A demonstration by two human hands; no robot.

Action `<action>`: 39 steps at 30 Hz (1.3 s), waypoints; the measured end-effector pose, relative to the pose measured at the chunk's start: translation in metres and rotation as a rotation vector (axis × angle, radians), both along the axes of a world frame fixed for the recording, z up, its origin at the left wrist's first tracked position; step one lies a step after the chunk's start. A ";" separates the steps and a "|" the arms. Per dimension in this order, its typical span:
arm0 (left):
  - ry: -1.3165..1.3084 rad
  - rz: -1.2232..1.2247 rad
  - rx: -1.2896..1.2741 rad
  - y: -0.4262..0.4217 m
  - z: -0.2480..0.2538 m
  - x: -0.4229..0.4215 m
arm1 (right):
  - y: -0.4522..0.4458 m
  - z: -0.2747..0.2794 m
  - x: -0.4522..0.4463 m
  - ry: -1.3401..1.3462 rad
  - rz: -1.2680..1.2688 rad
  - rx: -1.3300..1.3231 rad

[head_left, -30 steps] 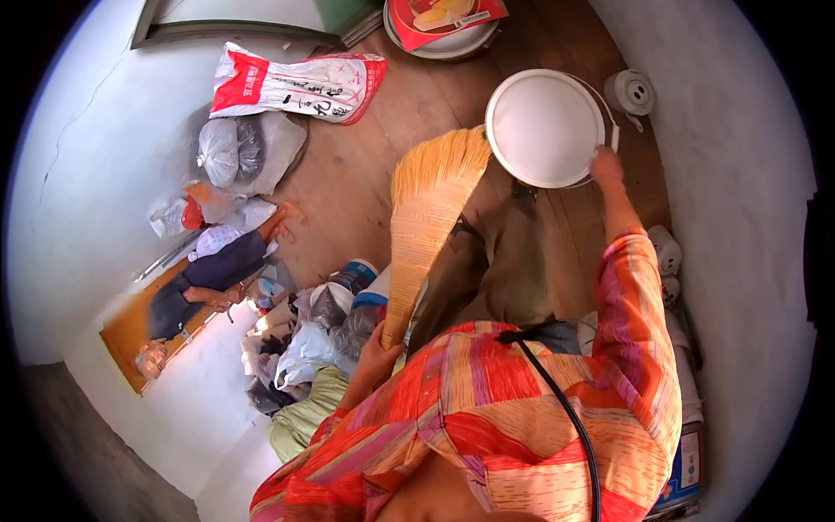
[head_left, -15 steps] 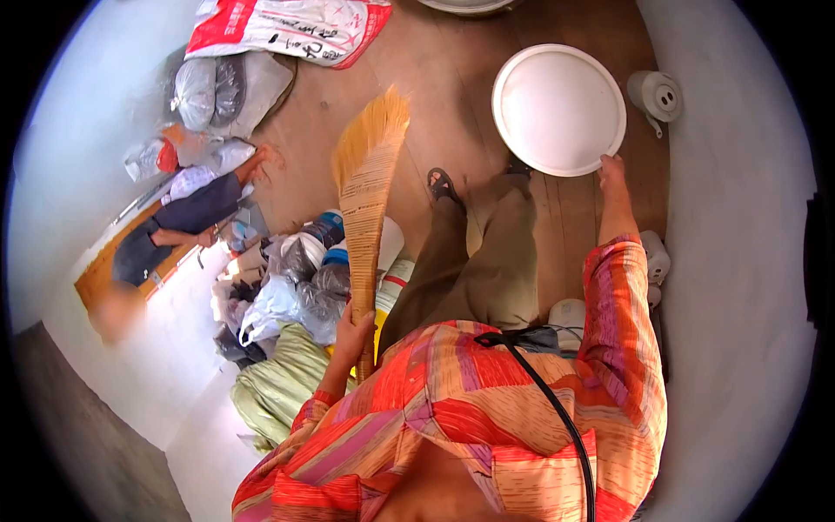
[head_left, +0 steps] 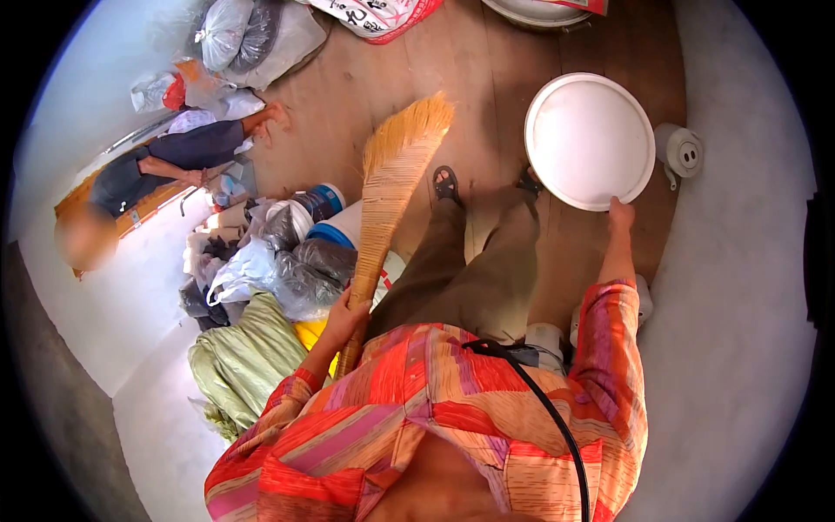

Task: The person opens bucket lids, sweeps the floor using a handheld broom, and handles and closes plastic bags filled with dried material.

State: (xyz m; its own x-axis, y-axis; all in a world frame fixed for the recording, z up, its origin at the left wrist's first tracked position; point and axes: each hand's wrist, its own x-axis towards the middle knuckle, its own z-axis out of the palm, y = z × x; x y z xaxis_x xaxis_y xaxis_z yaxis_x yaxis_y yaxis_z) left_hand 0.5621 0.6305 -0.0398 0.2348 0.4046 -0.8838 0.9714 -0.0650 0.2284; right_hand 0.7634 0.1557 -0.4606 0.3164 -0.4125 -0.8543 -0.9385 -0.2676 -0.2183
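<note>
My left hand [head_left: 344, 322] is closed around the lower part of a straw broom [head_left: 381, 213], whose bristles point up and away from me. On the right, my right hand [head_left: 620, 209] grips the near rim of a round white lid [head_left: 590, 139], or a shallow tray of that shape; I cannot tell which. The white disc is held out over the wooden floor beside my right foot. Its underside and the fingers beneath the rim are hidden.
Bags and buckets [head_left: 323, 202] crowd the left side, with a green sack [head_left: 248, 357] nearer me. Another person [head_left: 161, 174] is at the doorway on the left. A white kettle-like container [head_left: 681, 152] stands by the right wall. A printed sack [head_left: 374, 13] lies at the far end.
The whole view has shifted, with the printed sack sliding up out of frame. In the picture, the broom and the white disc sit slightly further right. Both stay in my hands.
</note>
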 end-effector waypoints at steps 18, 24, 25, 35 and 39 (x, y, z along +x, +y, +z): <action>-0.220 -0.155 0.213 0.087 0.037 -0.066 | 0.263 0.278 0.124 -0.671 0.416 0.097; -0.204 -0.290 0.071 0.107 0.044 -0.090 | 0.370 0.246 0.147 -0.642 0.827 0.042; -0.209 -0.253 0.066 0.112 0.032 -0.094 | 0.390 0.257 0.144 -0.599 0.891 0.055; -0.531 0.639 -0.190 0.196 -0.037 -0.094 | 0.551 0.356 0.123 -0.842 1.452 -0.158; -0.611 0.454 -0.015 0.198 0.003 -0.115 | 0.579 0.347 0.127 -0.836 1.376 -0.051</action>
